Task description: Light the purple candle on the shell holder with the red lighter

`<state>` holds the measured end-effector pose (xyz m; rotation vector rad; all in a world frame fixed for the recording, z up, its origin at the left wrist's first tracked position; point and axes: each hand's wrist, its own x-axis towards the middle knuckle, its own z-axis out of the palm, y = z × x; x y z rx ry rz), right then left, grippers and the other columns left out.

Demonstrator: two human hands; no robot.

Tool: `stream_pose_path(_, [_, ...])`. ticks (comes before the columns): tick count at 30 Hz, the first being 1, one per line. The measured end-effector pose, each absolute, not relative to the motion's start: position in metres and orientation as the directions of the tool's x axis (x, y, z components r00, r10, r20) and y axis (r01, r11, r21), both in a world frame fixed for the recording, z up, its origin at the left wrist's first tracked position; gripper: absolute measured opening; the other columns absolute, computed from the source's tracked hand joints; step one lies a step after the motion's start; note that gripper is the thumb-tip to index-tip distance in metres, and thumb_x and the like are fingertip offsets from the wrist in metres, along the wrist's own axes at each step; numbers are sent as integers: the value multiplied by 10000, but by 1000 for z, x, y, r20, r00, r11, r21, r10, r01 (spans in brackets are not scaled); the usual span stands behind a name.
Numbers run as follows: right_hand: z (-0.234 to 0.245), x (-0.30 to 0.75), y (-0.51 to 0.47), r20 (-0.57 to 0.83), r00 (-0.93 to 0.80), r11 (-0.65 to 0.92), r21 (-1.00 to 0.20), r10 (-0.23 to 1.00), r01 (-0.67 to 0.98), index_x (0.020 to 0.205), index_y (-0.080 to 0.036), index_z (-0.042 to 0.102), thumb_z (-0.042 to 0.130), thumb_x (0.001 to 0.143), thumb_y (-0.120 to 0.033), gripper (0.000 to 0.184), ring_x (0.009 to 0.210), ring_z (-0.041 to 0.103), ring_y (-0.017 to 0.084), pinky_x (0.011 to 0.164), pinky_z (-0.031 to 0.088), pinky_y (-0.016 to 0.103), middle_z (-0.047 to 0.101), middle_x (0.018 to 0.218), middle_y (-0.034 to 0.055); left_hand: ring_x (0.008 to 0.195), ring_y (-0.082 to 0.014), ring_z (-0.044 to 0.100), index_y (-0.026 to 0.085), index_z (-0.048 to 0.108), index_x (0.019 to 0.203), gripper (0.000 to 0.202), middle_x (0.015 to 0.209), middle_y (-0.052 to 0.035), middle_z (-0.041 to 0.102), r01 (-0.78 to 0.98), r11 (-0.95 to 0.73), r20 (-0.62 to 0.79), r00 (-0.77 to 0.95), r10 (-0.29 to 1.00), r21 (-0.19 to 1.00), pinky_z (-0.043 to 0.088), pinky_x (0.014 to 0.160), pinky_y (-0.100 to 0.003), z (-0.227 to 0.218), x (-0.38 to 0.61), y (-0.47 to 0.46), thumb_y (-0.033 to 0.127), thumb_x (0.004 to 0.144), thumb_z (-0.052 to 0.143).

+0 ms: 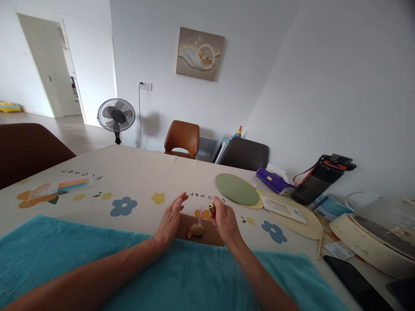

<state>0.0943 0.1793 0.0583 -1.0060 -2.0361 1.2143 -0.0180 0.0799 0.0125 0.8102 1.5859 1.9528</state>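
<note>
A small brown pastry (195, 230) with a thin purple candle (200, 214) stuck upright in it sits on a brown board (210, 235) at the far edge of a teal fluffy cloth (97, 259). My left hand (170, 220) stands on edge just left of the pastry, fingers stretched out and together, holding nothing. My right hand (224, 220) is closed round a small lighter (212, 209), whose top is beside the candle's tip. I cannot make out a flame.
The table (136, 172) has a cream cloth with flower prints. A pack of coloured candles (58, 189) lies far left. A green round mat (236, 189), tissue pack (272, 180), black bottle (316, 181), cooker with glass lid (379, 229) and dark phone (353, 283) crowd the right. Chairs and a fan (116, 115) stand beyond.
</note>
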Motion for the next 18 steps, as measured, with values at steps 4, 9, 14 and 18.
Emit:
stream_pose_path(4, [55,93,179,136,-585,401,-846,800,352,467,-205,379,283,854,-550,528,441,417,134,451,298,245,447,442,5,1264,-210,447,191,511,1267,485,1323,-90,541,-13,-203,135,-703,698,979,383,1026,-362,14,-17,79,462,918,310])
stream_pose_path(9, [54,92,178,203,-568,485,-776,798,403,485,-210,335,263,858,-500,478,458,436,139,450,269,241,441,453,2,1257,-211,455,200,522,1256,471,1312,-84,552,-15,-204,132,-714,687,979,383,1026,-366,13,-17,80,452,919,311])
stream_pose_path(14, [57,93,176,218,-581,539,-704,784,463,500,-209,339,267,856,-449,434,455,428,134,466,254,242,444,446,-3,1256,-215,454,200,535,1239,457,1308,-86,556,-26,-221,137,-714,687,975,379,1033,-385,12,-18,80,447,920,319])
stream_pose_path(18, [59,94,177,235,-605,594,-628,761,503,519,-206,328,255,846,-370,374,467,432,131,477,234,248,468,472,-1,1254,-210,457,196,529,1245,464,1315,-88,548,-27,-219,135,-712,689,975,382,1031,-375,12,-18,80,451,920,318])
